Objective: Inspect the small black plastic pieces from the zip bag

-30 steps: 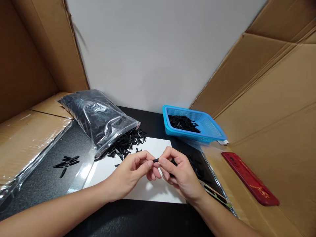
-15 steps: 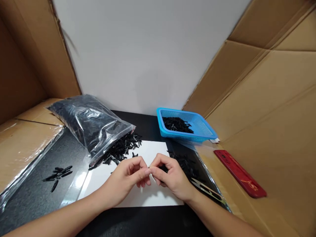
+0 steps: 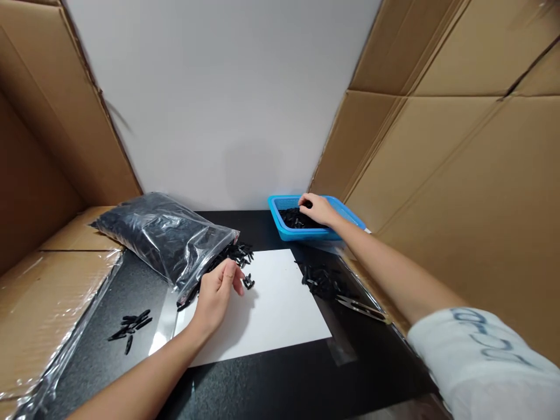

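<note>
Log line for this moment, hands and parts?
left hand: at spilled black parts by bag | right hand: in blue basket

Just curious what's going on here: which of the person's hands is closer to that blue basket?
The right hand: it reaches over the blue basket, on the black pieces inside. The left hand is well away, on the white sheet by the plastic bag.
</note>
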Motion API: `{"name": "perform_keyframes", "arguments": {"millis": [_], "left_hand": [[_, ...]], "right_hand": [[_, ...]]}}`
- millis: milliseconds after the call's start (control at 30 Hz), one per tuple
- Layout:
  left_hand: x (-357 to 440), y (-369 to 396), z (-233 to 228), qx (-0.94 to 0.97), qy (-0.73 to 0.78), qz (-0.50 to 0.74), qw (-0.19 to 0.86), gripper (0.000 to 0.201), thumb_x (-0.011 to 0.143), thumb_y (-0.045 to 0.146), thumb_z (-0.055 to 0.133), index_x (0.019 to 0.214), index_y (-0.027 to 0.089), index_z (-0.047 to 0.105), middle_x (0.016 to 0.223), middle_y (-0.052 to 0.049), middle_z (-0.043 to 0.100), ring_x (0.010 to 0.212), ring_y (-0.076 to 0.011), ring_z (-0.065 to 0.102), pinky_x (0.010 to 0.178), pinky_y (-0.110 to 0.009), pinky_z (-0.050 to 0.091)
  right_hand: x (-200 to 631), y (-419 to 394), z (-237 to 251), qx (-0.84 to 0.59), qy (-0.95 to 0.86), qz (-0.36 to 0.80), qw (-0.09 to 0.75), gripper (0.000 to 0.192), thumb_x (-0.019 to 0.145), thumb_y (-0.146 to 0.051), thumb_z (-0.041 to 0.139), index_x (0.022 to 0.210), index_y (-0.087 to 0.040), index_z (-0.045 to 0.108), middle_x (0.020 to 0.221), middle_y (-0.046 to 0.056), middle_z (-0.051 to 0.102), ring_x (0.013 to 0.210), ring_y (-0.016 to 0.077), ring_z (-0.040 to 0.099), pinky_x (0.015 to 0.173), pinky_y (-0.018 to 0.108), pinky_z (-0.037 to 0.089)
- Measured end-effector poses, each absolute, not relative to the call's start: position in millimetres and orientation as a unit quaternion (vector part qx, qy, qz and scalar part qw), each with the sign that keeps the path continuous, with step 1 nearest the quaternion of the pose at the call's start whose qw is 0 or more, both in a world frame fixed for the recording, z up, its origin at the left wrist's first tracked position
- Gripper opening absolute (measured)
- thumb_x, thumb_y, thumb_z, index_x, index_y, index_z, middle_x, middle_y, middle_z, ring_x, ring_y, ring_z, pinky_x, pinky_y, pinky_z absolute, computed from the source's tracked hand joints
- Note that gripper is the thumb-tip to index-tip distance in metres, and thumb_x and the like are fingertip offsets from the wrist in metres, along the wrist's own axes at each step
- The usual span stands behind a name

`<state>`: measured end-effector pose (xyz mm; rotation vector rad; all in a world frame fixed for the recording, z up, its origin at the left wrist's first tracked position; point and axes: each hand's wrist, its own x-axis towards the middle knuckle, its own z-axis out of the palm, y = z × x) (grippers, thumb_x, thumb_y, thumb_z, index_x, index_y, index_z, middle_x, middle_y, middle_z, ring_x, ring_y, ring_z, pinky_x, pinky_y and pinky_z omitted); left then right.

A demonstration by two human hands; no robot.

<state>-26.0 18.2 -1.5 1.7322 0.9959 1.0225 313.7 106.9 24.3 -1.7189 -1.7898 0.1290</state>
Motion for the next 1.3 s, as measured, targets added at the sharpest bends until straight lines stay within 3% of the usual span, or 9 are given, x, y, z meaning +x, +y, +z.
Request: {"name": "perform_keyframes", "arguments": {"millis": [133, 333, 500, 633, 800, 933, 1067, 1167, 1300], "left_hand": [[-26, 23, -3, 0.686, 0.394, 0.443, 0.422, 0.039, 0.096, 0.046, 0.038, 0.074, 0.021, 0.058, 0.055, 0.002, 0.063, 0.059, -0.0161, 0.057, 0.066, -0.027, 0.041], [-27, 25, -4, 0.682, 0.368, 0.458, 0.436, 0.037, 0.095, 0.044, 0.042, 0.072, 0.02, 0.059, 0.052, 0.003, 0.061, 0.057, -0.0152, 0.056, 0.066, -0.028, 0.041], [-26, 23, -1, 0.66, 0.331, 0.464, 0.489, 0.02, 0.087, 0.041, 0.058, 0.09, 0.021, 0.062, 0.065, 0.002, 0.065, 0.064, -0.0157, 0.059, 0.069, -0.029, 0.044], [4, 5, 9, 0.608, 0.3, 0.448, 0.583, 0.042, 0.075, 0.044, 0.073, 0.106, 0.022, 0.055, 0.099, -0.005, 0.066, 0.094, -0.02, 0.063, 0.082, -0.034, 0.05], [75, -53, 49, 0.477, 0.22, 0.265, 0.809, 0.058, 0.084, 0.068, 0.048, 0.108, 0.015, 0.056, 0.095, -0.015, 0.069, 0.093, -0.0293, 0.07, 0.078, -0.046, 0.056], [107, -60, 86, 0.219, 0.198, 0.251, 0.922, 0.065, 0.081, 0.071, 0.048, 0.102, 0.012, 0.063, 0.091, -0.014, 0.072, 0.088, -0.0291, 0.07, 0.083, -0.042, 0.055], [105, -52, 98, 0.154, 0.221, 0.379, 0.885, 0.067, 0.089, 0.067, 0.031, 0.093, 0.01, 0.066, 0.082, -0.013, 0.072, 0.08, -0.0244, 0.069, 0.076, -0.033, 0.055], [99, -85, 91, 0.131, 0.235, 0.383, 0.884, 0.055, 0.088, 0.062, 0.038, 0.101, 0.017, 0.067, 0.101, -0.011, 0.074, 0.097, -0.0259, 0.069, 0.083, -0.034, 0.055], [71, -133, 83, 0.296, 0.233, 0.259, 0.889, 0.066, 0.089, 0.064, 0.03, 0.122, 0.016, 0.061, 0.126, -0.015, 0.065, 0.12, -0.0303, 0.059, 0.1, -0.043, 0.047]], "right_hand": [[323, 111, 12, -0.656, -0.705, 0.097, 0.251, 0.026, 0.094, -0.03, 0.06, 0.116, -0.017, 0.062, 0.12, 0.009, 0.063, 0.101, 0.0229, 0.064, 0.086, 0.044, 0.054], [350, 109, 17, -0.704, -0.65, 0.134, 0.251, 0.025, 0.096, -0.029, 0.058, 0.118, -0.019, 0.061, 0.124, 0.009, 0.061, 0.102, 0.0224, 0.063, 0.086, 0.043, 0.054], [356, 104, 36, -0.733, -0.557, 0.153, 0.36, 0.026, 0.096, -0.03, 0.058, 0.119, -0.019, 0.061, 0.124, 0.009, 0.061, 0.102, 0.0231, 0.063, 0.086, 0.042, 0.055], [334, 122, 64, -0.721, -0.466, 0.161, 0.488, 0.032, 0.094, -0.03, 0.06, 0.123, -0.016, 0.058, 0.122, 0.01, 0.061, 0.101, 0.0237, 0.064, 0.083, 0.044, 0.055], [277, 158, 93, -0.669, -0.378, 0.172, 0.617, 0.032, 0.095, -0.03, 0.06, 0.123, -0.016, 0.058, 0.122, 0.01, 0.062, 0.1, 0.0233, 0.065, 0.082, 0.043, 0.056], [217, 165, 99, -0.615, -0.371, 0.174, 0.673, 0.027, 0.096, -0.032, 0.058, 0.115, -0.015, 0.061, 0.108, 0.007, 0.066, 0.086, 0.0187, 0.067, 0.073, 0.037, 0.057], [172, 156, 108, -0.569, -0.41, 0.166, 0.693, 0.044, 0.104, -0.039, 0.027, 0.096, -0.015, 0.063, 0.068, 0.0, 0.064, 0.059, 0.0117, 0.064, 0.054, 0.022, 0.049], [158, 149, 126, -0.546, -0.454, 0.158, 0.686, 0.046, 0.102, -0.042, 0.025, 0.088, -0.018, 0.061, 0.058, -0.003, 0.057, 0.051, 0.0108, 0.059, 0.05, 0.02, 0.044], [155, 129, 127, -0.535, -0.532, 0.139, 0.641, 0.035, 0.1, -0.039, 0.034, 0.083, -0.02, 0.059, 0.059, -0.004, 0.056, 0.054, 0.0118, 0.057, 0.06, 0.023, 0.046]]}}
